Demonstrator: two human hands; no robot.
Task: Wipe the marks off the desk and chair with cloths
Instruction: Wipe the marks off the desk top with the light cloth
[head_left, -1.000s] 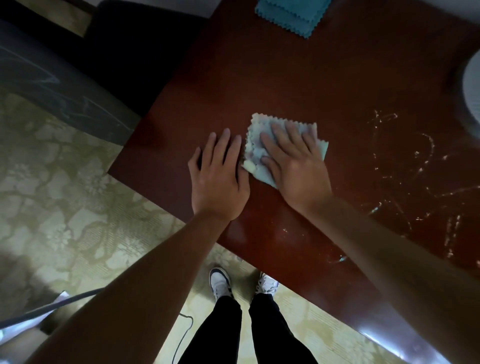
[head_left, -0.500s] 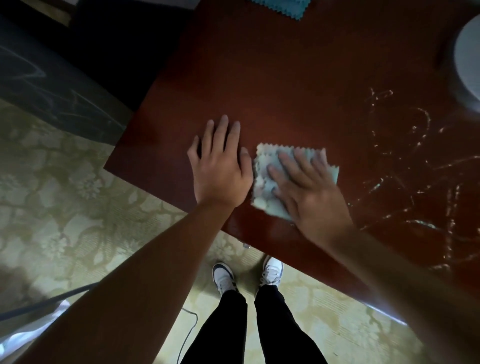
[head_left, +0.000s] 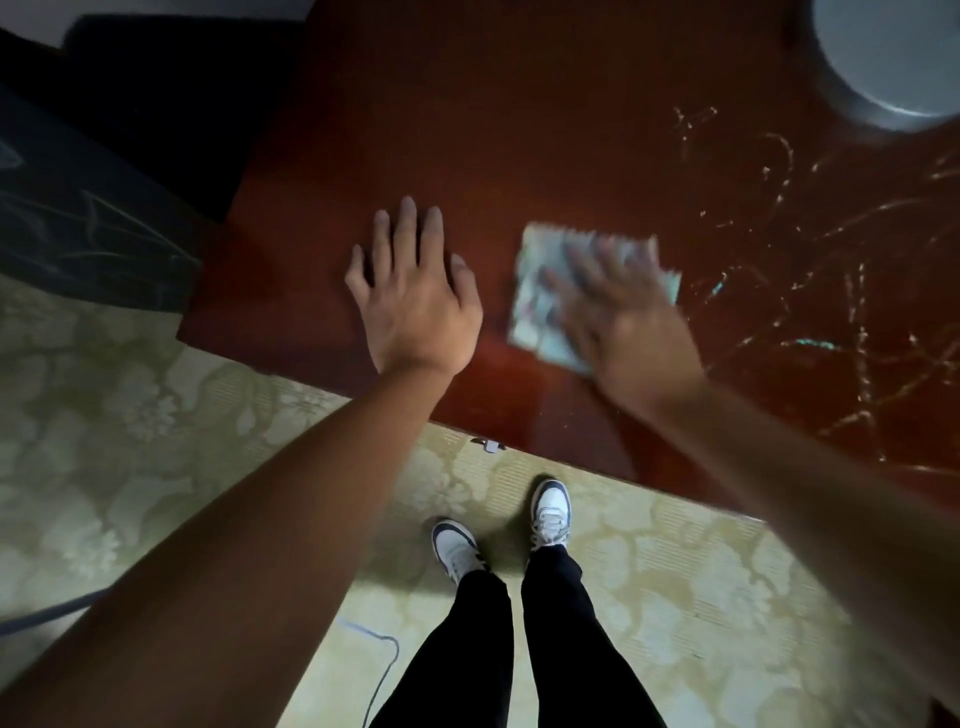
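Both hands lie flat on the dark red counter (head_left: 519, 130), palms down. Nearest of all, white shoes (head_left: 550, 512) and black trouser legs stand on the pale patterned floor (head_left: 130, 441), and a thin cable (head_left: 382, 670) trails on the floor to their left. From there the two bare forearms reach up and away over the counter's near edge. The left hand (head_left: 415, 296) rests with straight, slightly spread fingers pointing far, holding nothing, close to the counter's near-left corner. The right hand (head_left: 623, 317) is blurred; its fingers are straight and press down on the cloth (head_left: 535, 291), covering most of the cloth's right part, with the fingertips aimed far and a little left. The cloth is pale, roughly square, with a zigzag far edge, and it lies flat on the counter just right of the left hand, apart from it, with a strip of bare wood between. Its sides run slightly skewed to the counter's near edge; no long axis can be told. Right of the cloth, pale scribbled marks (head_left: 831, 312) cover the counter, the closest ones just beside the cloth's right edge. Farther off, at the far right corner, a grey round object (head_left: 893, 57) sits on the counter beyond the marks. Left of the counter stands a dark shape, too dim to tell.
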